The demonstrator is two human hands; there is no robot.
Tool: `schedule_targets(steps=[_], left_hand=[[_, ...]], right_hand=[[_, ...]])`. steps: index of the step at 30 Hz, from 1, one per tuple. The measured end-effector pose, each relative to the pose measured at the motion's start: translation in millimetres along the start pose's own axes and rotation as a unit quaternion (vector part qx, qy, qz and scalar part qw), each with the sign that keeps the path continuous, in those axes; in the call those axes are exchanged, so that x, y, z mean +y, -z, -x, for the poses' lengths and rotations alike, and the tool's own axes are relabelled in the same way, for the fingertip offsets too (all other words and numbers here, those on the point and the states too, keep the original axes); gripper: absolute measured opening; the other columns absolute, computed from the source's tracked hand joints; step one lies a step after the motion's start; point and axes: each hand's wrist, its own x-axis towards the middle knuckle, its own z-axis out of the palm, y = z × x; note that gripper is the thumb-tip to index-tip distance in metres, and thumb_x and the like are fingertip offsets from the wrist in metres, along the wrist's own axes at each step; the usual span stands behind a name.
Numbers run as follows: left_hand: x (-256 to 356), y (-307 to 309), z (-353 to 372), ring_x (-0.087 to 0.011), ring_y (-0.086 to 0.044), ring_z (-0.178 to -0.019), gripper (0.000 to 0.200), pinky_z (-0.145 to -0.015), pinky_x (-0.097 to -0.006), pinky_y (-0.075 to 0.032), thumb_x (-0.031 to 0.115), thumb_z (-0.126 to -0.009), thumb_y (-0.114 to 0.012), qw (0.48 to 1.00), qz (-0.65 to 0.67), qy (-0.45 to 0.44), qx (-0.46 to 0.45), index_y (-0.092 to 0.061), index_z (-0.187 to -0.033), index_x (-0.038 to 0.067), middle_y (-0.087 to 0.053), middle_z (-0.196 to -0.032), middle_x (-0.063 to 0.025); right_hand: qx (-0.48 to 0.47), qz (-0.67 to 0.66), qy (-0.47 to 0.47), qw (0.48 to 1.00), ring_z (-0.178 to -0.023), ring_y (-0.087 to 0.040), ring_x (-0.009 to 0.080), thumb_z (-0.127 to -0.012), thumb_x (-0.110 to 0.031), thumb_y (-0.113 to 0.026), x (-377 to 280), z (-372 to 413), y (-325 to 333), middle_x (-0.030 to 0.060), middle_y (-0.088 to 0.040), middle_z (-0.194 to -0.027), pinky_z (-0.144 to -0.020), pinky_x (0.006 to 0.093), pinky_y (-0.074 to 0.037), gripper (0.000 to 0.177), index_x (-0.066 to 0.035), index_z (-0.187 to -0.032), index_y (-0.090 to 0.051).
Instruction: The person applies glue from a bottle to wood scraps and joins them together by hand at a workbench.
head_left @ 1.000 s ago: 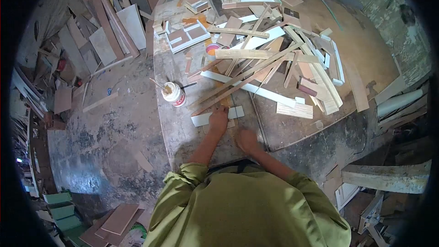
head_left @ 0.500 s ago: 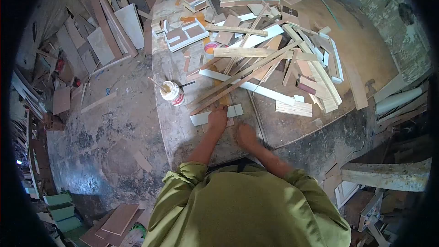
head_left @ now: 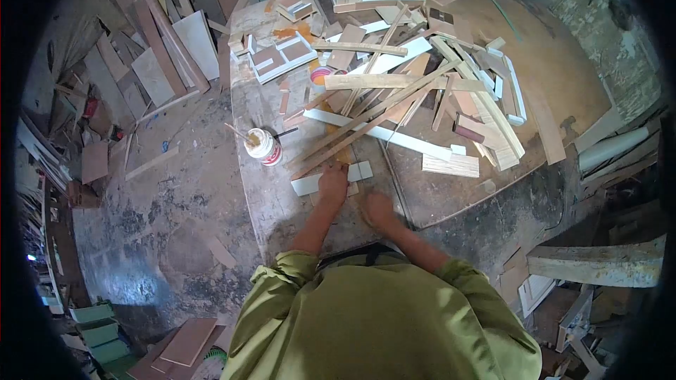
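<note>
My left hand [head_left: 332, 184] presses down on a short white board [head_left: 307, 184] that lies flat near the front of the worn workbench [head_left: 274, 197]. The board sticks out on both sides of the hand. My right hand [head_left: 379, 211] rests on the bench just right of it, fingers curled, with nothing visible in it. A glue pot [head_left: 265, 146] with a stick in it stands to the left of the board.
A big heap of wood strips and offcuts [head_left: 415, 91] covers the bench behind my hands. White framed panels [head_left: 282, 56] lie at the far left of the bench. Boards and scraps litter the floor [head_left: 162, 190] to the left and lower right.
My right hand has slid a little closer to the left hand. The view has shifted slightly; the white board stays under my left hand.
</note>
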Motion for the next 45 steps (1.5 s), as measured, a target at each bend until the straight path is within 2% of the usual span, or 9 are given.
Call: schedule_targets(steps=[5, 8, 12, 17, 23, 26, 32, 41, 45], left_hand=[[-3, -5, 2, -0.0289, -0.053, -0.098, 0.046, -0.071, -0.0357, -0.052, 0.018, -0.068, -0.072, 0.998, -0.027, -0.032, 0.037, -0.057, -0.110, 0.009, -0.056, -0.103, -0.0074], [-1, -1, 0, -0.0302, -0.051, -0.103, 0.049, -0.077, -0.0376, -0.051, 0.020, -0.068, -0.072, 1.000, -0.021, -0.015, 0.008, -0.056, -0.114, 0.011, -0.055, -0.108, -0.0061], [2, 4, 3, -0.0286, -0.053, -0.098, 0.047, -0.073, -0.0345, -0.052, 0.019, -0.067, -0.072, 0.999, -0.027, -0.027, 0.031, -0.058, -0.110, 0.009, -0.056, -0.104, -0.0067], [1, 3, 3, -0.0282, -0.053, -0.098, 0.046, -0.073, -0.0343, -0.052, 0.018, -0.067, -0.072, 0.999, -0.020, -0.027, 0.026, -0.058, -0.110, 0.008, -0.055, -0.105, -0.0064], [-4, -7, 1, -0.0282, -0.053, -0.097, 0.043, -0.072, -0.0346, -0.052, 0.016, -0.068, -0.070, 0.998, -0.031, -0.041, 0.044, -0.058, -0.109, 0.008, -0.056, -0.103, -0.0066], [-1, -2, 3, -0.0287, -0.053, -0.097, 0.041, -0.072, -0.0354, -0.052, 0.014, -0.070, -0.068, 0.998, -0.024, -0.040, 0.048, -0.058, -0.109, 0.008, -0.056, -0.104, -0.0067], [-2, -7, 1, -0.0299, -0.053, -0.100, 0.042, -0.073, -0.0369, -0.052, 0.015, -0.069, -0.069, 0.998, -0.031, -0.024, 0.046, -0.058, -0.109, 0.008, -0.056, -0.107, -0.0067], [-1, -1, -2, -0.0302, -0.052, -0.101, 0.044, -0.073, -0.0377, -0.052, 0.017, -0.069, -0.070, 0.999, -0.024, -0.011, 0.020, -0.057, -0.111, 0.008, -0.055, -0.106, -0.0066], [-2, -8, -4, -0.0296, -0.053, -0.101, 0.046, -0.072, -0.0383, -0.052, 0.018, -0.069, -0.071, 0.999, -0.039, 0.005, 0.022, -0.057, -0.112, 0.009, -0.055, -0.105, -0.0060]], right_hand=[[-0.022, 0.031, -0.021, 0.999, -0.064, -0.063, 0.0332, -0.082, -0.017, -0.048, -10, 28, 13, 0.0162, -0.063, -0.069, -0.059, 0.0456, -0.050, 0.022, -0.004, -0.070, -0.062], [0.011, -0.012, -0.011, 1.000, -0.067, -0.062, 0.0373, -0.084, -0.021, -0.048, 9, -16, -18, 0.0213, -0.061, -0.071, -0.065, 0.0474, -0.049, 0.026, 0.003, -0.086, -0.056], [-0.009, 0.004, -0.001, 1.000, -0.067, -0.062, 0.0358, -0.084, -0.021, -0.048, 0, -33, 4, 0.0208, -0.062, -0.073, -0.065, 0.0475, -0.049, 0.026, 0.003, -0.084, -0.058], [-0.022, 0.018, -0.009, 1.000, -0.064, -0.061, 0.0357, -0.082, -0.020, -0.049, 4, 31, -9, 0.0188, -0.061, -0.071, -0.064, 0.0461, -0.049, 0.026, 0.002, -0.078, -0.060], [0.028, -0.026, -0.017, 0.999, -0.065, -0.061, 0.0354, -0.082, -0.024, -0.050, -1, -8, 3, 0.0191, -0.062, -0.071, -0.063, 0.0455, -0.049, 0.029, 0.000, -0.074, -0.062], [-0.024, 0.017, -0.009, 1.000, -0.066, -0.062, 0.0356, -0.081, -0.025, -0.050, -9, -29, 16, 0.0191, -0.062, -0.071, -0.062, 0.0460, -0.049, 0.028, 0.000, -0.077, -0.062], [-0.012, -0.009, -0.064, 0.998, -0.066, -0.062, 0.0351, -0.082, -0.023, -0.048, 2, 42, -11, 0.0186, -0.062, -0.071, -0.062, 0.0465, -0.050, 0.027, 0.001, -0.079, -0.060], [-0.011, 0.003, -0.022, 1.000, -0.068, -0.063, 0.0347, -0.083, -0.022, -0.046, 7, -19, -13, 0.0201, -0.063, -0.073, -0.060, 0.0455, -0.051, 0.027, -0.001, -0.076, -0.062], [-0.057, 0.023, -0.005, 0.998, -0.068, -0.063, 0.0342, -0.083, -0.021, -0.046, 2, 25, 5, 0.0189, -0.063, -0.073, -0.061, 0.0451, -0.050, 0.026, -0.002, -0.077, -0.062]])
